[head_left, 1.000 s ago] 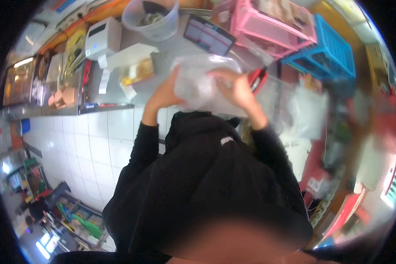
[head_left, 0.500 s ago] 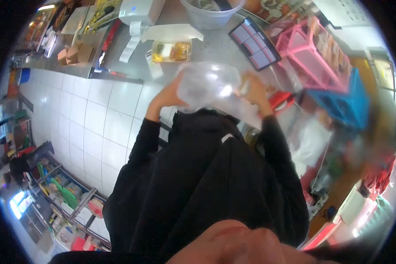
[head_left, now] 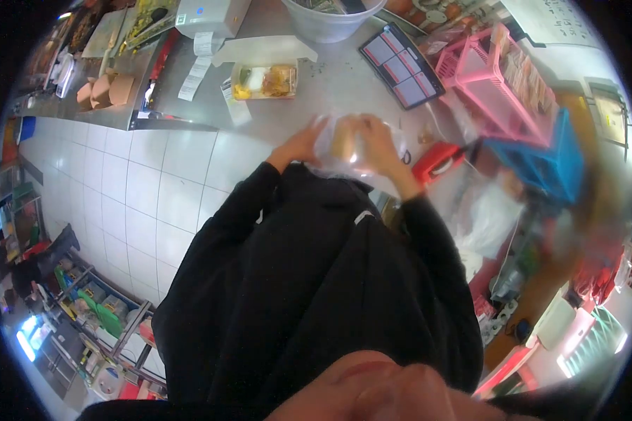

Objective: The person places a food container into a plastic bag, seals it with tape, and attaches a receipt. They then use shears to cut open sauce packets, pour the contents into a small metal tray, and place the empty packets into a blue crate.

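Note:
A clear plastic bag (head_left: 333, 163) is between my hands, close to my body at the front edge of the steel counter. My left hand (head_left: 300, 146) is closed on the bag's left side. My right hand (head_left: 378, 146) reaches over the bag's right part, its fingers curled at a pale yellowish item (head_left: 344, 140) seen through the plastic; what that item is I cannot make out. Beyond my hands stands an open white food box (head_left: 265, 81) with yellow and browned food inside. Paper slips (head_left: 237, 105) lie at its left.
A tablet (head_left: 402, 67), pink basket (head_left: 495, 88), blue basket (head_left: 544, 165) and red object (head_left: 437, 163) stand to the right. Behind are a white tub (head_left: 330, 24) and a printer (head_left: 211, 15) with receipt paper. Brown boxes (head_left: 105, 91) sit on the left counter.
My hands have come closer together and the bag is more bunched. My right hand has moved left onto the bag, with a yellowish item now showing there. The view has shifted slightly.

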`<action>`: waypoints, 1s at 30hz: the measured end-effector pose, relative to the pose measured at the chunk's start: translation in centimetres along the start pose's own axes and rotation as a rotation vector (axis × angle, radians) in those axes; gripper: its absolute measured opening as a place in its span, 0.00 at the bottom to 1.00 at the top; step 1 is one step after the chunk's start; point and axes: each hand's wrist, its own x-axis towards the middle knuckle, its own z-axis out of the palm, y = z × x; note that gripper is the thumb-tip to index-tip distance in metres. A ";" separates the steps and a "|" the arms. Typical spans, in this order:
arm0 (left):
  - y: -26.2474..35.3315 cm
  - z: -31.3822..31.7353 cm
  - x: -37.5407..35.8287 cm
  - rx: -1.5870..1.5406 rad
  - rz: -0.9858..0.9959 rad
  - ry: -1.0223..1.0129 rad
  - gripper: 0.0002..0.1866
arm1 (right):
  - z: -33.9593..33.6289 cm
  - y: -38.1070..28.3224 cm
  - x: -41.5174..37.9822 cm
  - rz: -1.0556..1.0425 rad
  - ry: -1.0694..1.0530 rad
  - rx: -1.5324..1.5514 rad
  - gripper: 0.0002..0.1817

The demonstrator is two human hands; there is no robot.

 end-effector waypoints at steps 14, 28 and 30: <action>-0.5 -2.7 -2.0 0.240 -0.140 -0.072 0.39 | 0.0 7.5 -4.2 -0.001 -0.231 -0.505 0.34; 18.7 -11.5 -3.6 -0.764 0.295 0.120 0.38 | -10.8 2.0 -8.8 -0.127 -0.154 -0.555 0.12; 18.3 -10.7 -3.3 -0.814 0.253 0.104 0.39 | -8.1 3.2 -10.4 -0.086 -0.020 -0.528 0.13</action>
